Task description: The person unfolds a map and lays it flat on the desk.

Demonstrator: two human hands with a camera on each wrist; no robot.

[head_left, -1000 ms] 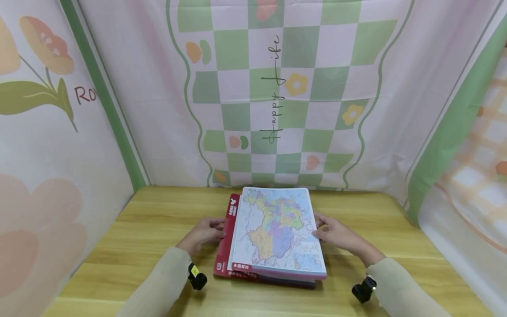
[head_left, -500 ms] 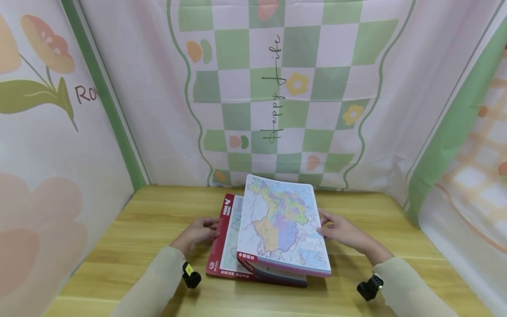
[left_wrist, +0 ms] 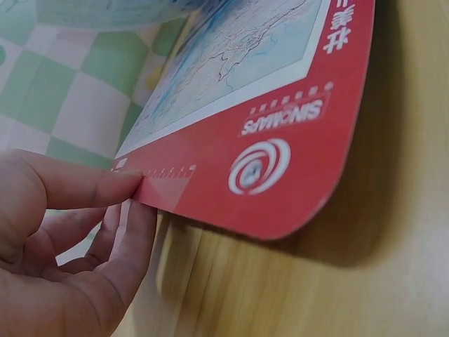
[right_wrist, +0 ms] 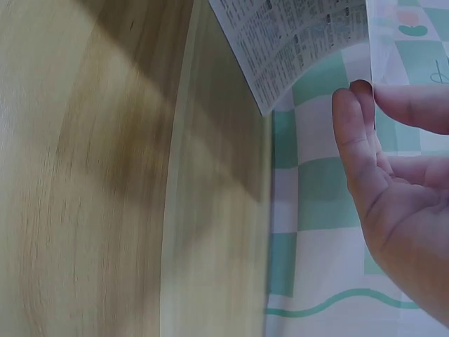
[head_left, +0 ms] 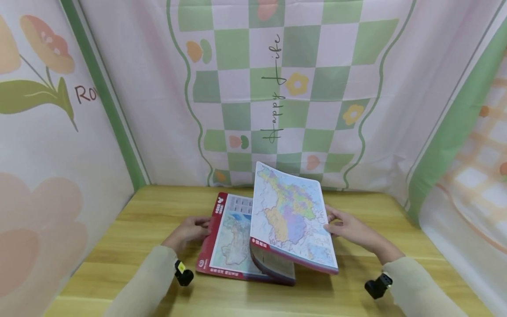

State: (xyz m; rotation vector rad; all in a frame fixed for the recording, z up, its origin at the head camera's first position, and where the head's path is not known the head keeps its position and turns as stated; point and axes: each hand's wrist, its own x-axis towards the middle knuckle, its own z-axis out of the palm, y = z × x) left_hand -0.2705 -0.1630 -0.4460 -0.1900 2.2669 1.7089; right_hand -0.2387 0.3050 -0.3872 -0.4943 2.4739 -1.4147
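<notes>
A map book lies in the middle of the wooden table [head_left: 138,220]. Its red cover [head_left: 207,246] lies flat at the left, with a map on its inside. My left hand [head_left: 191,228] pinches the cover's left edge. In the left wrist view the thumb lies on top of the red cover [left_wrist: 280,154] and the left hand's [left_wrist: 137,193] fingers curl beneath it. A thick block of map pages [head_left: 291,215] is lifted and tilts up to the right. My right hand [head_left: 343,226] holds its right edge. In the right wrist view my right hand [right_wrist: 372,105] has its fingertips at a printed page [right_wrist: 295,42].
Cloth walls close the table in on three sides: a green and white checked backdrop [head_left: 285,88] at the back and flowered panels [head_left: 47,132] at left and right. Bare wood lies on both sides of the book. A small black camera [head_left: 183,276] sits on each wrist.
The book was shut a second ago. My right hand has lifted the block of pages up and to the right, and the red cover with its inner map now shows at the left.
</notes>
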